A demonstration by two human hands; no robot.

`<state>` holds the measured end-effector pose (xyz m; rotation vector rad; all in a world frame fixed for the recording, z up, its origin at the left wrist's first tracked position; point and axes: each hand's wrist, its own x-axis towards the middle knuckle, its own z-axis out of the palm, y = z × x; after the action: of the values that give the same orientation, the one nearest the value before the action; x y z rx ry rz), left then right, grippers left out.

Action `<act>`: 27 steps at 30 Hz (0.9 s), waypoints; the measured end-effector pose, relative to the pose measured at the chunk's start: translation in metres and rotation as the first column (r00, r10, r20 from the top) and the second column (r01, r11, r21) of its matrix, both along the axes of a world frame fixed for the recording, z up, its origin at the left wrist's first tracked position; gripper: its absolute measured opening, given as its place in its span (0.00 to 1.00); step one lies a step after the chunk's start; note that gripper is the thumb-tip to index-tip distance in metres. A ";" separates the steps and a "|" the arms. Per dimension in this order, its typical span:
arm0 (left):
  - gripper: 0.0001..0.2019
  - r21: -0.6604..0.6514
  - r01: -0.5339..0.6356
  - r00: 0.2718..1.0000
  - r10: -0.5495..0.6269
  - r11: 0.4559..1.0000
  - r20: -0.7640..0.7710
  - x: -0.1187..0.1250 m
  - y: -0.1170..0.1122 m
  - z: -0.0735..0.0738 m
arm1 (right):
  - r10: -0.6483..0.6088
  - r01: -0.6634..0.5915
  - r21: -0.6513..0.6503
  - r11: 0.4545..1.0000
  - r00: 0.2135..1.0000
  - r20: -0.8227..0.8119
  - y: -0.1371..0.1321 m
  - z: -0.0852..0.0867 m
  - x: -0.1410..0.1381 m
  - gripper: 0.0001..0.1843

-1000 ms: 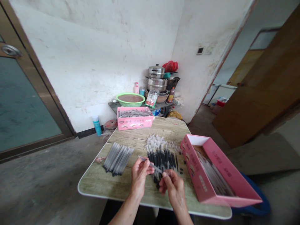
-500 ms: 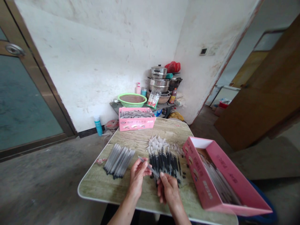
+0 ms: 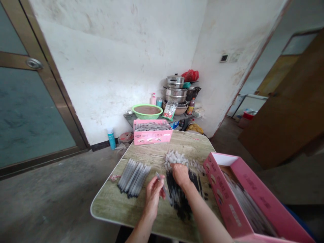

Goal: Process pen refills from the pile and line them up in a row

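Note:
A translucent grey pen is pinched in my left hand, slanting with its pointed end up and to the left. My right hand reaches to the near edge of a pile of small whitish translucent pen parts. Its fingers are curled down, and whatever they pinch is hidden under the hand. Beneath my right wrist lies a spread of black ink refills, partly covered by the forearm. To the left of my left hand, a neat row of grey pens with dark ends rests on the table.
A pink box full of grey pens stands at the table's far edge. Another long pink box holding grey barrels sits at the right edge. Behind are a green basin and stacked steel pots.
My right hand has left the lower end of the pen and moved forward to the whitish parts. My left hand still holds the pen. The view has shifted slightly.

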<state>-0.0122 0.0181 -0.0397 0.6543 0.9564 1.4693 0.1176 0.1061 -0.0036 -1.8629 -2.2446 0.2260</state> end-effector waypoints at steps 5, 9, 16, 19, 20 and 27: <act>0.22 -0.015 -0.009 1.000 0.009 1.000 -0.001 0.001 0.001 0.001 | 0.043 -0.039 -0.075 0.996 0.998 0.054 0.011 0.002 -0.003 0.16; 0.23 -0.020 -0.009 1.000 0.009 1.000 -0.012 0.001 0.002 -0.001 | 0.056 -0.059 -0.094 0.994 0.998 -0.033 0.018 0.002 0.001 0.14; 0.23 0.057 0.013 0.999 -0.011 0.998 -0.049 0.000 -0.002 0.003 | -0.010 -0.011 -0.041 0.999 0.876 -0.483 -0.003 0.010 0.014 0.08; 0.25 0.085 0.057 0.997 -0.052 0.995 -0.060 0.001 -0.005 0.010 | -0.046 -0.013 -0.077 0.997 0.705 -0.708 -0.032 0.011 0.018 0.11; 0.26 0.091 0.081 0.995 -0.075 0.992 -0.070 0.001 -0.006 0.011 | -0.057 -0.019 -0.090 0.996 0.639 -0.767 -0.043 0.011 0.020 0.13; 0.22 0.115 0.261 0.945 -0.229 0.959 -0.235 0.007 -0.015 0.013 | -0.157 -0.065 -0.166 0.984 0.131 -0.979 -0.091 0.015 0.037 0.17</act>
<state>-0.0056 0.0027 -0.0262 1.0230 0.9032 1.2694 0.1547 0.0150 0.0112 -1.0853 -1.1288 1.2766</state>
